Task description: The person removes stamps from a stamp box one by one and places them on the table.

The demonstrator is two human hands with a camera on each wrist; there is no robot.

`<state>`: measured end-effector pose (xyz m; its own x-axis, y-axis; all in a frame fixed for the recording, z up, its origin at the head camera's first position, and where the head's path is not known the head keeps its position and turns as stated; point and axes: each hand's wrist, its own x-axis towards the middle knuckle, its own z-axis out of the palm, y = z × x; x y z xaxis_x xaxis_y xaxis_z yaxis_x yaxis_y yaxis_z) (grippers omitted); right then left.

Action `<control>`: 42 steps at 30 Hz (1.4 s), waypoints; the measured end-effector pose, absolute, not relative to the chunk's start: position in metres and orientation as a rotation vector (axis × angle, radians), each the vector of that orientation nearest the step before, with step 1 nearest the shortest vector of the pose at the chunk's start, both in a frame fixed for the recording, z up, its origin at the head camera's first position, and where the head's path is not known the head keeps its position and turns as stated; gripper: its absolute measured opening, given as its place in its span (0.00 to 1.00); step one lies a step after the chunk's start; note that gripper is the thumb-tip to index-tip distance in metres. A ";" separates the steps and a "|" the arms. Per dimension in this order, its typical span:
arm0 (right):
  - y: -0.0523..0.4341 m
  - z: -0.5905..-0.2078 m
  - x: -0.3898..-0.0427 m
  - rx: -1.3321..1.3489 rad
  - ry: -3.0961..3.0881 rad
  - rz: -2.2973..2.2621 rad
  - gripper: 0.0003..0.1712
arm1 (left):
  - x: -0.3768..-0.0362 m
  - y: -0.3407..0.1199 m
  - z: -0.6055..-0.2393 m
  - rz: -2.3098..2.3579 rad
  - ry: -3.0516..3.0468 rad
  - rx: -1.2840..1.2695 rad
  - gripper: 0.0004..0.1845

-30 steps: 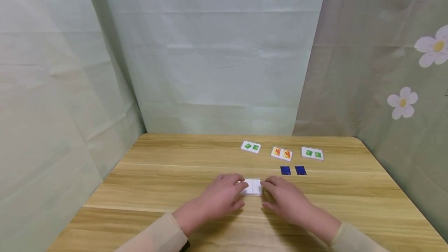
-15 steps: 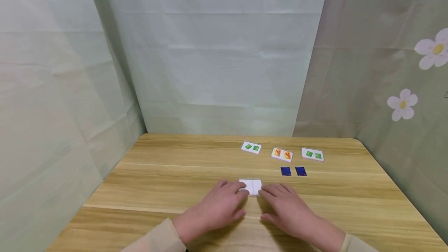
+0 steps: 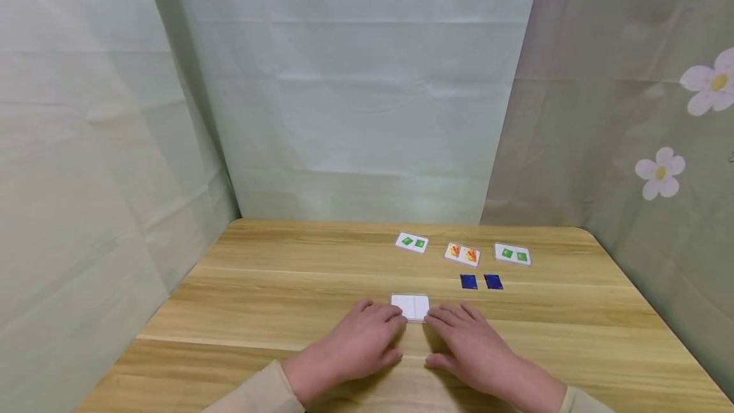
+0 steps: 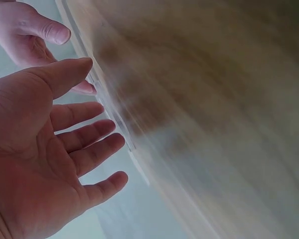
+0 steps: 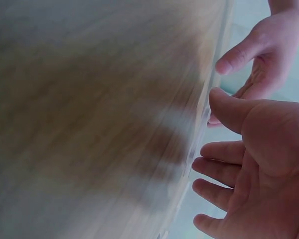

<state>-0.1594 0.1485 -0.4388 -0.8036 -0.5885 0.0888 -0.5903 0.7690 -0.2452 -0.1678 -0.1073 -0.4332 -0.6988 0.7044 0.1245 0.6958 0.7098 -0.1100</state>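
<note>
In the head view, a white two-panel card [image 3: 410, 305] in a clear case lies flat on the wooden table in front of the person. My left hand [image 3: 362, 341] lies at its near left corner, fingertips right at the edge. At the near right corner is my right hand [image 3: 473, 348], its fingertips just as close. Both wrist views show loosely spread fingers with nothing between them: the left hand [image 4: 55, 144] and the right hand [image 5: 261, 164]. Beyond the card lie two small dark blue square cards, one left [image 3: 468, 282] and one right [image 3: 493, 282].
Farther back lie three cased picture cards: one with green squares [image 3: 411, 243], one with orange pictures [image 3: 462, 254], and another with green squares [image 3: 513, 253]. The wooden table [image 3: 258, 285] ends at a pale cloth backdrop [image 3: 355, 113] on three sides.
Both hands have drawn back slightly toward the person, from the white card's sides to its near corners. More of the card shows now. The other cards have not moved.
</note>
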 end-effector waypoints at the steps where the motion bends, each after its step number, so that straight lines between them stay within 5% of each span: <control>1: 0.148 -0.439 -0.160 0.983 -2.949 0.413 0.38 | -0.168 -0.107 -0.434 0.081 -2.758 -1.136 0.27; 42: 0.094 -0.435 -0.214 1.004 -2.950 0.377 0.37 | -0.212 -0.140 -0.433 -0.087 -2.896 -0.948 0.26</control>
<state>-0.2141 0.0944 -0.4354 -0.7954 -0.6009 0.0792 -0.6015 0.7665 -0.2252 -0.2124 -0.1405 -0.4326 -0.8026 0.5869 0.1063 0.5923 0.8054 0.0252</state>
